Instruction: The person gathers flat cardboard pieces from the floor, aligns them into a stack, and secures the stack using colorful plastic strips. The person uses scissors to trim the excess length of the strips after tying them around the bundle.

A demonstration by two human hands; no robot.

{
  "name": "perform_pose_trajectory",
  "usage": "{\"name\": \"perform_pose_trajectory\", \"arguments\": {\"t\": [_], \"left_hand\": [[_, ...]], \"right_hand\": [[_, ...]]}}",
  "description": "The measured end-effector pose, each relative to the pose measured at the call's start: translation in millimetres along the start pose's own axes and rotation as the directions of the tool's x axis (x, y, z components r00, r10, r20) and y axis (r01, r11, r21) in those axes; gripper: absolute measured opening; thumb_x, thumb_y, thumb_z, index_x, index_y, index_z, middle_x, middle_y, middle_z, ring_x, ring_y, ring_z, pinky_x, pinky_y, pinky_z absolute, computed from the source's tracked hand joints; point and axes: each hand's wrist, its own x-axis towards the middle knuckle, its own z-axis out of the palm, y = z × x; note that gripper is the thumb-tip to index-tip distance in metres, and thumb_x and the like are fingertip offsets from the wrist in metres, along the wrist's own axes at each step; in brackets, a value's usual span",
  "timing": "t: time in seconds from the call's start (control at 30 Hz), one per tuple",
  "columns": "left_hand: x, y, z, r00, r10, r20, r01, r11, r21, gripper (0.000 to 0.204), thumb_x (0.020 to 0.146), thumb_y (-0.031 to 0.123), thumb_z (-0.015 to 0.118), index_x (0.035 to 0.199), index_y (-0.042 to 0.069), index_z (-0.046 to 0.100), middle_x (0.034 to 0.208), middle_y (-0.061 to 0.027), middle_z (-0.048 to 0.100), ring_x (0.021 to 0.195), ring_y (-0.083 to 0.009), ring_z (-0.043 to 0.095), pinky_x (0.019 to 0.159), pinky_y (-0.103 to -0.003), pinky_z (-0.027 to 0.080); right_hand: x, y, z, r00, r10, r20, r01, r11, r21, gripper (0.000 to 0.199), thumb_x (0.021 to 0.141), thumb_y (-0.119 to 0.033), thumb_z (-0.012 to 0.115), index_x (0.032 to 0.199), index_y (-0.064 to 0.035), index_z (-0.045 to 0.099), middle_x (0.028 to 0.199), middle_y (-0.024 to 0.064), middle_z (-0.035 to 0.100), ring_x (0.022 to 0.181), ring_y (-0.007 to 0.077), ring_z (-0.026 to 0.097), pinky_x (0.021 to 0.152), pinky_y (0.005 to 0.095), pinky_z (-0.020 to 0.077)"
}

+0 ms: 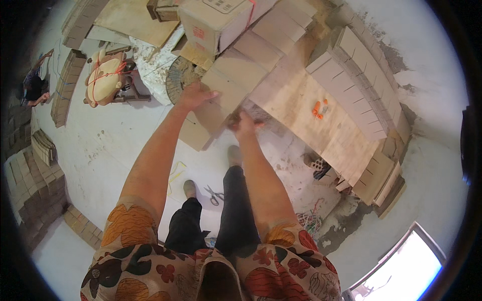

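Observation:
A row of overlapping flat brown cardboard pieces [251,50] runs from the far middle toward me. At its near end, my left hand [193,98] grips the left edge of a cardboard piece [203,118], thumb laid over the top and fingers mostly hidden. My right hand [244,124] closes on the opposite, right edge of that piece, slightly smeared by motion. Another cardboard sheet [193,134] hangs lower, just beneath the left hand. Beyond the left hand sits a dark, round, ribbed object [178,75].
A cardboard box [216,22] stands at the far end. On the right, slotted cardboard sheets [346,90] are stacked beside a plywood board [341,145] with orange pieces [317,108]. Scissors [214,194] lie near my feet. Left are a stool [108,78], cardboard stacks [32,180] and another person [35,88].

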Motion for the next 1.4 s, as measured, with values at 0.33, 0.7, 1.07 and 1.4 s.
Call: {"name": "perform_pose_trajectory", "arguments": {"t": [0.33,0.7,1.07,1.4], "left_hand": [[27.8,-8.5,-4.2,0.963,0.030,0.270,0.100,0.884,-0.457,0.091,0.062,0.040,0.075,0.131,0.000,0.032,0.115,-0.0146,0.055,0.101,-0.0272,0.057,0.086,-0.037,0.045],[-90.9,10.8,-14.8,0.914,-0.105,0.392,0.338,0.733,-0.591,0.093,0.044,0.018,0.077,0.127,-0.001,0.042,0.111,-0.0103,0.057,0.099,-0.0211,0.056,0.088,-0.035,0.044],[-167.5,2.4,-8.2,0.934,-0.194,0.300,0.342,0.729,-0.593,0.098,0.033,0.017,0.080,0.121,-0.008,0.044,0.106,-0.0144,0.057,0.098,-0.0249,0.055,0.090,-0.032,0.041],[-171.0,37.8,-21.8,0.917,-0.197,0.348,0.372,0.739,-0.562,0.089,0.033,0.021,0.078,0.113,-0.010,0.050,0.098,-0.0120,0.059,0.089,-0.0213,0.057,0.083,-0.029,0.043]], "right_hand": [[-22.3,-25.7,-9.4,0.959,-0.103,0.262,0.116,0.993,-0.031,0.069,0.080,-0.017,0.059,0.140,-0.0101,0.026,0.126,0.0057,0.049,0.110,0.0233,0.049,0.084,0.0443,0.0422],[-118.6,-7.9,-61.1,0.771,0.143,0.620,-0.201,0.979,0.024,0.041,0.086,-0.021,0.057,0.125,-0.0102,0.046,0.111,0.0052,0.058,0.101,0.0202,0.056,0.082,0.0372,0.0458],[-95.0,44.2,-67.1,0.953,-0.045,0.301,-0.048,0.955,0.293,0.047,0.090,-0.041,0.046,0.124,-0.0083,0.046,0.118,0.0065,0.053,0.106,0.0207,0.053,0.087,0.0354,0.0463],[-114.9,41.0,-63.9,0.989,-0.044,0.138,0.044,0.999,0.004,0.037,0.090,-0.027,0.050,0.120,-0.0059,0.047,0.109,0.0066,0.057,0.097,0.0208,0.057,0.080,0.0330,0.0497]]}}
